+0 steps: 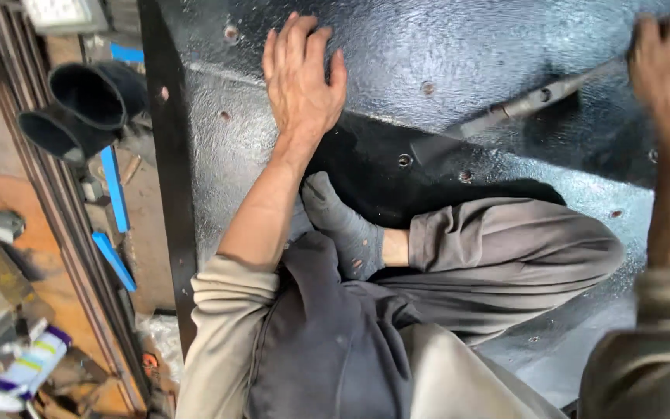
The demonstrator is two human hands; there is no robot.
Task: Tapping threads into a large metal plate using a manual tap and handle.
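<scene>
I sit cross-legged on a large black textured metal panel (459, 46) with small holes in it. My left hand (302, 77) lies flat on the panel, palm down, fingers spread, holding nothing. My right hand (667, 62) is at the top right, blurred, gripping the handle end of a long dark tool (521, 105) that looks like a paintbrush, its wider end touching the panel near a step in the surface. My grey-socked foot (343, 225) rests under my folded legs.
The panel's black edge (168, 194) runs down the left. Beyond it stand two black pipe ends (79, 109), blue strips (114, 186), metal rails (48, 202) and scattered scrap and wrappers (17, 365) on an orange-brown floor.
</scene>
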